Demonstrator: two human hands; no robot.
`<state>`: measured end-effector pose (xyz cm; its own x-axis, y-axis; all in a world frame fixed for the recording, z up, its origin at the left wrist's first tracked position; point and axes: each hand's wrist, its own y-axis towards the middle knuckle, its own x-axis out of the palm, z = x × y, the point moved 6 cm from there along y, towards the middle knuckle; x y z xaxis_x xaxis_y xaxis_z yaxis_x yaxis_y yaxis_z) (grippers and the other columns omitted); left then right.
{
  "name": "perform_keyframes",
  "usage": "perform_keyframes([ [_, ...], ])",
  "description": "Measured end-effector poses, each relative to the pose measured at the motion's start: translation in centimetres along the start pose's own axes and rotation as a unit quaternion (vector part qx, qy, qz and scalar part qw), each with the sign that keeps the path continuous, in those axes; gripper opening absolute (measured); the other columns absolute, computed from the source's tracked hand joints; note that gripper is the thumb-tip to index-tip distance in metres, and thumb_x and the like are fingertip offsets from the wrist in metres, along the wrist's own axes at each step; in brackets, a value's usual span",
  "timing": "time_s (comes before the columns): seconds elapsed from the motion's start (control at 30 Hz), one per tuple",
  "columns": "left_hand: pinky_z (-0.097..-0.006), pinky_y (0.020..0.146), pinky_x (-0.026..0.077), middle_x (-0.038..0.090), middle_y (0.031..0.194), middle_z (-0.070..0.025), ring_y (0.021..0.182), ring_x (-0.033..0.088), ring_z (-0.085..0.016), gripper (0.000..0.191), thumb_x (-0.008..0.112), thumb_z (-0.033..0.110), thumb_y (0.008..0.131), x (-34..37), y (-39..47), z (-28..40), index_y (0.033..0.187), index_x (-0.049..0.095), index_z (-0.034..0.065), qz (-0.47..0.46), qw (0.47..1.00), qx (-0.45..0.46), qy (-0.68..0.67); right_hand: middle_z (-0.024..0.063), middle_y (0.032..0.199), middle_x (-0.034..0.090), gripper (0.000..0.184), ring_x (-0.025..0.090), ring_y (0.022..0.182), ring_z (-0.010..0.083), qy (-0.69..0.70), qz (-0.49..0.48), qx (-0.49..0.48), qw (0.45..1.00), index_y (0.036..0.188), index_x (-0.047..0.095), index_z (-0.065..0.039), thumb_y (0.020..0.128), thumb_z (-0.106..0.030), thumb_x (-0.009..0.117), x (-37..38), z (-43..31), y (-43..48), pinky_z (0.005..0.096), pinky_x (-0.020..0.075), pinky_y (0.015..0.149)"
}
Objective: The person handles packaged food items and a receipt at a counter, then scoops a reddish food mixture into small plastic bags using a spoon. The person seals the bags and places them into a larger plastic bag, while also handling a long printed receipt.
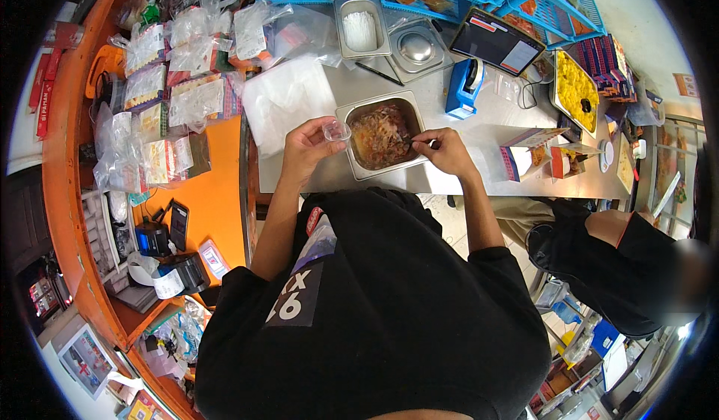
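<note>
Between my hands a square steel food pan stands on the metal worktop, part filled with a chunky red-brown relish in yellowish liquid. My left hand holds a small clear plastic cup at the pan's left rim. The cup looks see-through, and I cannot tell whether anything is in it. At the right rim, my right hand pinches the dark handle of a utensil, probably a spoon. Its far end is hidden in the relish.
White paper sheets lie left of the pan. Behind are a steel container, its lid, a pen, a blue tape dispenser and a tablet. Food boxes and a yellow rice tray stand right, near another person.
</note>
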<state>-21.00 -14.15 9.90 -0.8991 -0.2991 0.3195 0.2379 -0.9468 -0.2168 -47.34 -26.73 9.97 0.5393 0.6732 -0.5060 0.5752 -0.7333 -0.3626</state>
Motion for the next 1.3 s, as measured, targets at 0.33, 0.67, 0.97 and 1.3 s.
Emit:
perform_keyframes([
  [0.33,-0.0331,0.101,0.047,0.067,0.116,-0.0125,0.109,0.063,-0.018,0.061,0.086,0.010,0.072,1.8,0.6,1.0,0.125,0.060,-0.0035,-0.018,0.978,0.107,0.179,0.0046,0.073,0.071,0.016,0.054,0.056,0.0068,0.072,0.055,-0.020,0.996,0.097,0.075,-0.002,0.086,-0.014,0.072,-1.4,-1.6,-2.3,0.0246,0.0439,0.054],
  [0.67,-0.0320,0.098,0.049,0.067,0.117,-0.0142,0.108,0.064,-0.018,0.059,0.083,0.004,0.074,9.2,2.3,1.5,0.126,0.056,-0.0068,-0.113,0.985,0.090,0.089,0.0006,0.073,0.067,0.012,0.052,0.059,0.0035,0.199,0.182,-0.113,0.956,0.096,0.074,-0.002,0.087,-0.011,0.074,-3.5,-6.5,-5.6,0.0209,0.0393,0.053],
  [0.97,-0.0300,0.093,0.050,0.069,0.110,-0.0141,0.101,0.065,-0.016,0.060,0.087,0.016,0.071,10.8,2.5,1.6,0.119,0.060,-0.0091,-0.082,0.982,0.094,0.143,0.0101,0.081,0.070,0.014,0.063,0.065,0.0154,0.061,0.266,-0.122,0.954,0.096,0.075,-0.003,0.083,-0.008,0.074,-3.5,-6.6,-7.0,0.0266,0.0482,0.059],
  [1.3,-0.0295,0.090,0.051,0.071,0.106,-0.0115,0.096,0.066,-0.015,0.056,0.087,0.016,0.071,11.2,2.1,2.4,0.117,0.062,-0.0069,-0.062,0.977,0.098,0.176,0.0111,0.084,0.071,0.014,0.065,0.068,0.0175,0.011,0.308,-0.153,0.939,0.095,0.075,-0.003,0.082,-0.006,0.074,-3.5,-7.1,-7.6,0.0274,0.0477,0.057],
])
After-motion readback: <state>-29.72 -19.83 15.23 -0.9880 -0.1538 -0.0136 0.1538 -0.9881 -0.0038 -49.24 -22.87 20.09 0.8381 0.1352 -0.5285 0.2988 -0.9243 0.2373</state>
